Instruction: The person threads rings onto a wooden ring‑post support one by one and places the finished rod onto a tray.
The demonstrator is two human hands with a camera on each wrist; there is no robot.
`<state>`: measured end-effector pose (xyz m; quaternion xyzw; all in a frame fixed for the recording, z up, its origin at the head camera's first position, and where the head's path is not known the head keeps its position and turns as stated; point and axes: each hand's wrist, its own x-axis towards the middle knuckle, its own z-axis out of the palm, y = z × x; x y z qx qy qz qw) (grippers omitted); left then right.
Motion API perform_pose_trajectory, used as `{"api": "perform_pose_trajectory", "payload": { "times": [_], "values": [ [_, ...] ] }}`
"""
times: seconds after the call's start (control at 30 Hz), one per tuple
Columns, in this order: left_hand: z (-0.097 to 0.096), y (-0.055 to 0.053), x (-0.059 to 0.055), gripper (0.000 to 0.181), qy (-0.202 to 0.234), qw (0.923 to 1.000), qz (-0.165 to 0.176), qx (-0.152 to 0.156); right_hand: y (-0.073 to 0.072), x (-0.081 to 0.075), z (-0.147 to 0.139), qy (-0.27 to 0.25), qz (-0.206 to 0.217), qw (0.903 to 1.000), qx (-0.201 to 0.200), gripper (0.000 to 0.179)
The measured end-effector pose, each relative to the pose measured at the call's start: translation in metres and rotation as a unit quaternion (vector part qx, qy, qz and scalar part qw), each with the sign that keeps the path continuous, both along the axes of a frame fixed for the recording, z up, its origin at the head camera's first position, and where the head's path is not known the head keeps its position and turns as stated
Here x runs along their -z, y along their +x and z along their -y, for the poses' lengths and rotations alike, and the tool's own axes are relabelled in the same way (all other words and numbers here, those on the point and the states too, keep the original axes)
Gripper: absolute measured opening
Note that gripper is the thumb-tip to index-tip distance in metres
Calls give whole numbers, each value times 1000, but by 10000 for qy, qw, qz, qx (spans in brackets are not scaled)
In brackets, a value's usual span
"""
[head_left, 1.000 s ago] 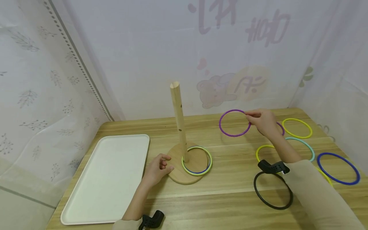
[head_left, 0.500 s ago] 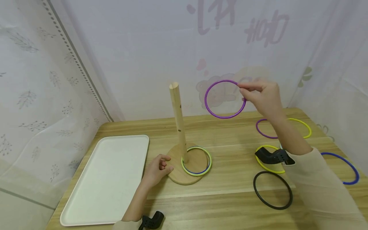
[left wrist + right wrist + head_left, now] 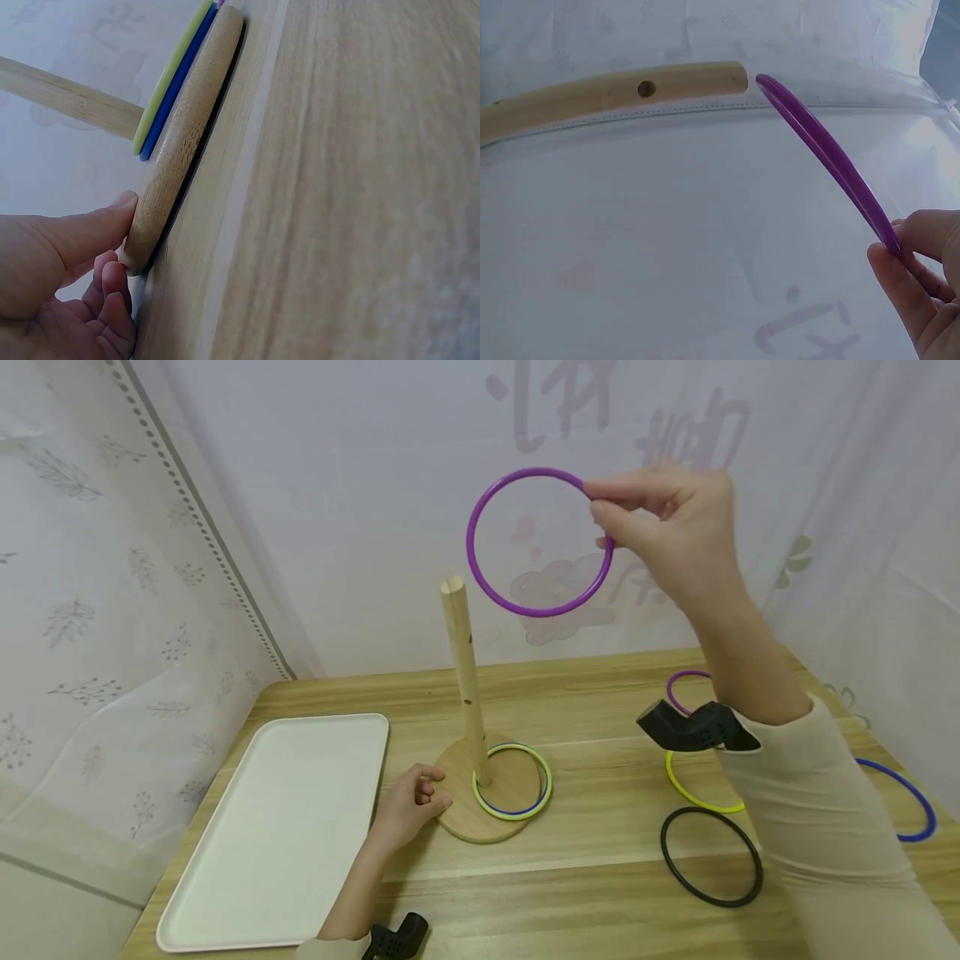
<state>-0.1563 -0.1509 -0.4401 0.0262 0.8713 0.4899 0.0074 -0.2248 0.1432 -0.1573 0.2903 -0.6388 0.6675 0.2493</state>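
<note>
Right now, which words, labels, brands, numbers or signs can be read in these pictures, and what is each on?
None can be read with certainty.
White curtain, upper right: faint lettering, too blurred to read.
Curtain, top: large strokes, cut off by the frame edge.
Curtain, beside the printed bear: pale marks, too faint to read.
Held purple ring, wooden peg and white tray: no lettering visible.

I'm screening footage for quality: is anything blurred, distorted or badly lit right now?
Head view: fairly even light, the right hand slightly blurred, the left hand crisper; left wrist view: dim, the tabletop soft toward the lower right; right wrist view: also dim, the wooden peg looking bent, probably lens distortion, since it looks straight in the head view.
</note>
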Motion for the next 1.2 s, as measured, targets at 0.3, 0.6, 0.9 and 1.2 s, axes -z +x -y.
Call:
{"api": "perform_pose_trajectory", "payload": {
  "times": [0.3, 0.6, 0.9, 1.2],
  "values": [
    [0, 2, -1, 28, -77, 10000, -53, 9, 6, 9, 23, 830, -281, 9962, 0, 12],
    [1, 1, 0, 28, -81, 10000, -40, 13, 0, 57, 32, 1924, 141, 9812, 106, 16],
    [2, 1, 0, 28, -41, 9999, -115, 7, -9, 122, 35, 2523, 763, 9646, 76, 16],
    [2, 1, -1, 28, 16, 10000, -67, 48, -13, 177, 31, 2590, 1498, 9541, 109, 14]
  ]
}}
